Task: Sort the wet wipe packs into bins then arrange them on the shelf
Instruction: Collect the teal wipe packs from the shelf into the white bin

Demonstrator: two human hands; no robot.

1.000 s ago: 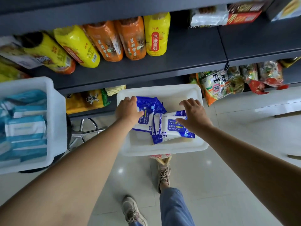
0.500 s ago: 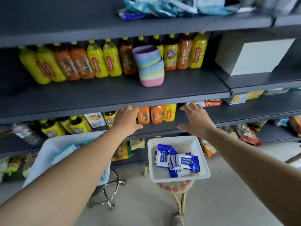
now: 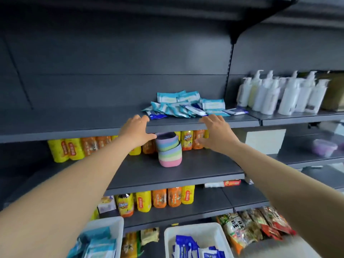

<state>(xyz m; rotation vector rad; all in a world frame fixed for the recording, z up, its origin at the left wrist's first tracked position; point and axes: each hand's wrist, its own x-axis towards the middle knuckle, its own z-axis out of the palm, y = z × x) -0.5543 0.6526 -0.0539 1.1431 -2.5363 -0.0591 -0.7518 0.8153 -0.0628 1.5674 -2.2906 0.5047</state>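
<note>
A loose heap of wet wipe packs [image 3: 184, 107], mostly teal with a few dark blue, lies on the upper dark shelf [image 3: 93, 125]. My left hand [image 3: 136, 130] is raised at that shelf's front edge, fingers spread, holding nothing, just left of the heap. My right hand [image 3: 217, 134] is also open and empty, just below the heap's right side. Low in view, a white bin [image 3: 195, 229] holds dark blue packs [image 3: 188, 246]. A second white bin [image 3: 113, 222] at the lower left holds teal packs [image 3: 96, 243].
Stacked pastel striped cups [image 3: 169, 151] stand on the shelf below, between my hands. Yellow and orange drink bottles [image 3: 74, 148] line that shelf and the one under it. White pump bottles [image 3: 279, 94] stand right of the heap. Snack bags [image 3: 251, 228] sit at the lower right.
Both hands left the blue packs in the right bin and rose, empty, to the upper shelf's edge. My view tilted up from the bins to the heap on the shelf.
</note>
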